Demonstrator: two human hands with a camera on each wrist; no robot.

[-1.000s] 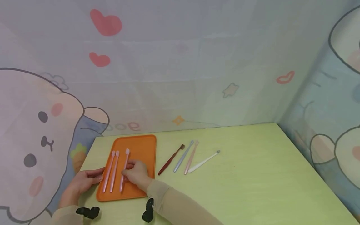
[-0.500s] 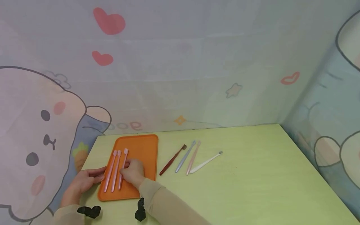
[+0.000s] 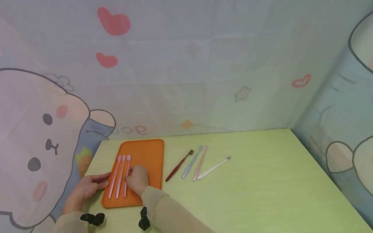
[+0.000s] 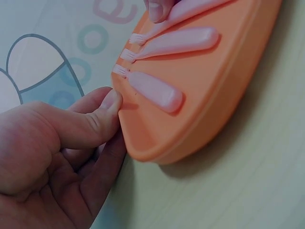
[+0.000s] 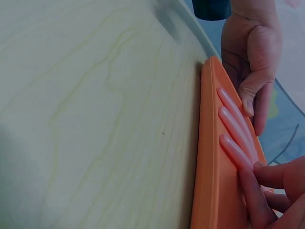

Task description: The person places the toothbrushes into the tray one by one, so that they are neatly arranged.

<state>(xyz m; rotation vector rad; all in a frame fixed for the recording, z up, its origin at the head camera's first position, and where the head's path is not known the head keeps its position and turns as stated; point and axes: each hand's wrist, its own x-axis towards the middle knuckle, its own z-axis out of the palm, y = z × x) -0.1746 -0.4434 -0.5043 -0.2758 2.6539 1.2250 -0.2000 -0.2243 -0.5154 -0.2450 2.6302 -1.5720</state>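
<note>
Gripping the orange tray by its left edge, the left hand seems to steady it while the right hand pinches the rightmost pink toothbrush on it, best set parallel to the 2 other brushes, ends level, before the fingertips loosen.

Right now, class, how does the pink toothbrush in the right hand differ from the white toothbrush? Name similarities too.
The pink toothbrush is on the orange tray; the white toothbrush lies on the table. The right hand pinches the pink toothbrush; no hand touches the white one. The pink toothbrush has pale bristles, the white one grey. Both have bristles at the far end.
</note>
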